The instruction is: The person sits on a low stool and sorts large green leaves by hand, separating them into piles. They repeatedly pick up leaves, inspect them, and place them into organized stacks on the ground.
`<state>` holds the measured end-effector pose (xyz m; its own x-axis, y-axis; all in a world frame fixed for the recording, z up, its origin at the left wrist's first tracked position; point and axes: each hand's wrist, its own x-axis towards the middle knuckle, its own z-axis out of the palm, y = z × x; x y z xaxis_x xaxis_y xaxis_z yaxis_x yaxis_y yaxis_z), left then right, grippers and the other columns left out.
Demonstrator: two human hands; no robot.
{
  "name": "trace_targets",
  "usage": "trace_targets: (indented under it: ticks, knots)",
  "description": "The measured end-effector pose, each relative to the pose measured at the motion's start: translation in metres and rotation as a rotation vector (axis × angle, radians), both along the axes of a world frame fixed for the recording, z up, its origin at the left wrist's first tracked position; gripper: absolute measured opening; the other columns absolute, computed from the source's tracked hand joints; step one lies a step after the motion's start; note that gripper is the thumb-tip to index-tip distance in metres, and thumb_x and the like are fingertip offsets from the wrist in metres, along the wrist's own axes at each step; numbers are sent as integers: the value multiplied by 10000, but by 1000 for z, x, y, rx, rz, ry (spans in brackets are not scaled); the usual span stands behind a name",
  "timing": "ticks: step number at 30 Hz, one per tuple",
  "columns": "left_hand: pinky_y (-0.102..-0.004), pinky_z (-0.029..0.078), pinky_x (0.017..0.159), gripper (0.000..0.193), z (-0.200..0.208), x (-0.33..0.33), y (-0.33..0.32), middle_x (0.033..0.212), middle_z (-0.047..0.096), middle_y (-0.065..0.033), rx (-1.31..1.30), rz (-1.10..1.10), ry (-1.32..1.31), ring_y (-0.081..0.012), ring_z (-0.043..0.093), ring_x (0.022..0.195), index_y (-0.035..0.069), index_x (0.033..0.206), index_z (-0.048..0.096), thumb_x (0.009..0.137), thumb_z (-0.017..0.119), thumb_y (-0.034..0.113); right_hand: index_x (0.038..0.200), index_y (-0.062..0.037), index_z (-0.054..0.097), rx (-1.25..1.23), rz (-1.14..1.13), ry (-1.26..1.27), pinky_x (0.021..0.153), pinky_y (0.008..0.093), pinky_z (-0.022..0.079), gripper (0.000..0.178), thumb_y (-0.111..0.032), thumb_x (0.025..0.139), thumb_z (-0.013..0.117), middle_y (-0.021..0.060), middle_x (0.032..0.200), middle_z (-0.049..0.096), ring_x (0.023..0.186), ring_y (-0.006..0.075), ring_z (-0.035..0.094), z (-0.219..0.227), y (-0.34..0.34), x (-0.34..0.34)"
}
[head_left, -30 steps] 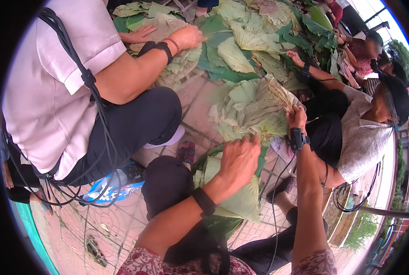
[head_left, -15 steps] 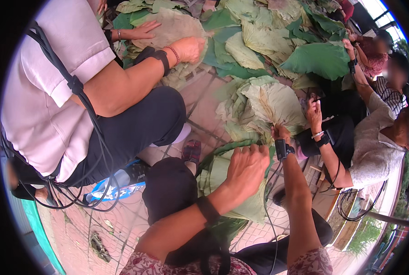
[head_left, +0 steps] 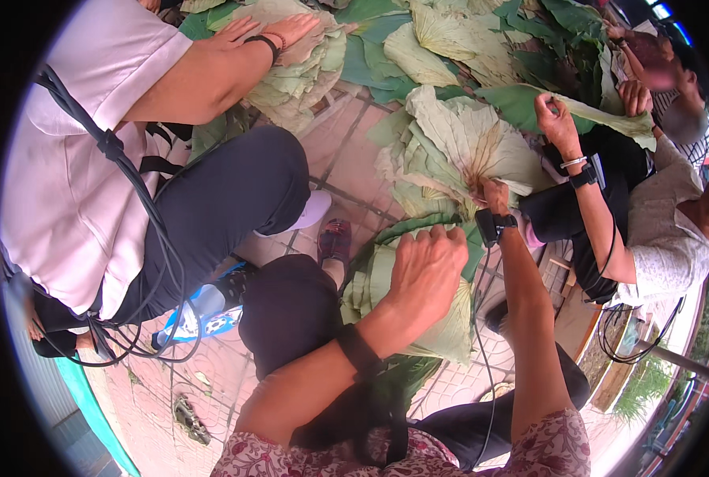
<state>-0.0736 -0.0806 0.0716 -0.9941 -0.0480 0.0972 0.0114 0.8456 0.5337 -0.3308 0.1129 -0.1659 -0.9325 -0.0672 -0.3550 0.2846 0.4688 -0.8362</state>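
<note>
My left hand [head_left: 427,269] hovers over a folded stack of pale green lotus leaves [head_left: 376,290] in front of me. Its fingers are curled closed; whatever they may hold is hidden. Farther off and to the right, my right hand [head_left: 493,196] is closed at the gathered base of a pale, wrinkled lotus leaf [head_left: 470,135]. That leaf fans out away from me, over more layered leaves [head_left: 406,163] on its left side. A dark strap with a small device sits on my right wrist.
More green and dried leaves [head_left: 434,36] are heaped at the far side. On the left a co-worker's hand [head_left: 291,30] lies on a leaf pile. At right another co-worker's hand [head_left: 557,126] is beside a folded green leaf [head_left: 529,105]. A blue-white bag [head_left: 211,322] rests on the paving.
My right hand and the wrinkled leaf have shifted slightly away from me. The left co-worker's hand now lies flat on the leaves. At right, the green leaf has been folded over.
</note>
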Motion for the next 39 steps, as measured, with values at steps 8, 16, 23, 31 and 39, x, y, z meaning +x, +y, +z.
trace_targets:
  ticks: [8, 16, 23, 31, 39]
  knots:
    - [-512, 460, 648, 170, 8, 2, -18, 767, 616, -204, 77, 154, 63, -419, 615, 716, 3, 861, 573, 929, 573, 159, 924, 52, 654, 162, 195, 189, 591, 357, 540, 383, -316, 874, 562, 165, 716, 692, 635, 266, 694, -41, 85, 119]
    - [-524, 454, 617, 187, 0, 4, -13, 714, 598, -219, 113, 95, 123, -431, 610, 686, -15, 828, 572, 918, 579, 149, 1112, -10, 617, 644, 374, -28, 825, 453, 510, 537, -424, 786, 722, 239, 1020, 677, 983, 404, 645, -79, 136, 240]
    - [-526, 464, 615, 169, -5, -2, -14, 695, 603, -222, 137, 63, 166, -437, 615, 685, -16, 825, 585, 901, 587, 136, 1026, -28, 634, 614, 258, 125, 751, 438, 508, 447, -334, 732, 772, 199, 931, 676, 862, 385, 645, -12, 110, 258]
    - [-448, 502, 618, 61, -4, 10, -25, 730, 632, -180, 42, 59, 203, -351, 653, 692, 21, 790, 595, 819, 585, 74, 1015, -51, 580, 541, 276, 440, 664, 442, 490, 370, -161, 717, 769, 150, 846, 615, 731, 382, 598, 48, 69, 330]
    - [-529, 485, 660, 98, -7, 31, -37, 733, 624, -256, 121, 30, 269, -438, 636, 724, -26, 748, 609, 804, 564, 40, 957, -8, 595, 514, 684, 319, 673, 484, 482, 312, -295, 867, 676, 244, 782, 635, 785, 445, 623, 96, 33, 377]
